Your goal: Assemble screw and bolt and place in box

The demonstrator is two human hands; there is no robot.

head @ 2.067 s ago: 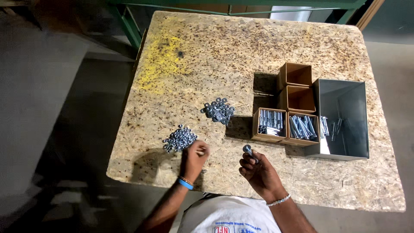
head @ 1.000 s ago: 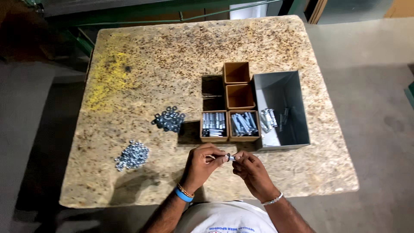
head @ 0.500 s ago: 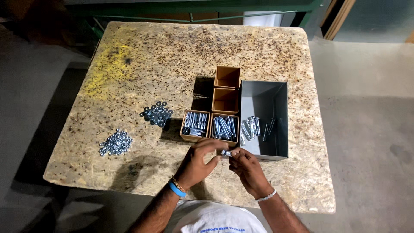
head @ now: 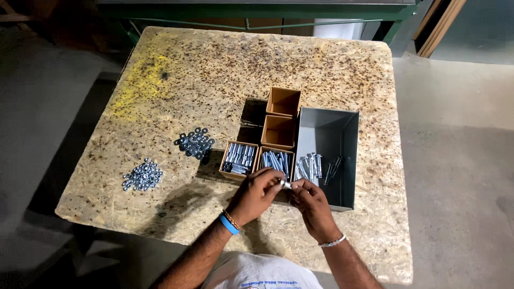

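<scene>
- A small bright bolt point(head: 286, 185) sits pinched between both hands, just above the table's near half, in front of the cardboard boxes; whether a nut or washer is already on it is too small to tell.
- The left hand point(head: 257, 195) has its fingertips closed on one end of the bolt; two seconds ago this hand lay flat on the board beside the pile of nuts, so it has come across to meet the other.
- The right hand point(head: 310, 206) grips the other end with fingers curled; earlier it held the small piece alone, and for the last second both hands have stayed joined on it, which reads as fitting one piece onto another by turning.
- Just beyond the fingers, two small cardboard boxes point(head: 238, 159) hold bolts laid side by side; two more boxes point(head: 282, 101) behind them look empty.
- Touching those on the right, a grey metal bin point(head: 347, 160) holds a few loose bolts at its near end.
- Left of the boxes lies a heap of dark washers point(head: 195, 143); further left and nearer, a heap of small shiny nuts point(head: 142, 175).
- All rests on a speckled chipboard table point(head: 214, 69) with a yellow stain at its far left corner.
</scene>
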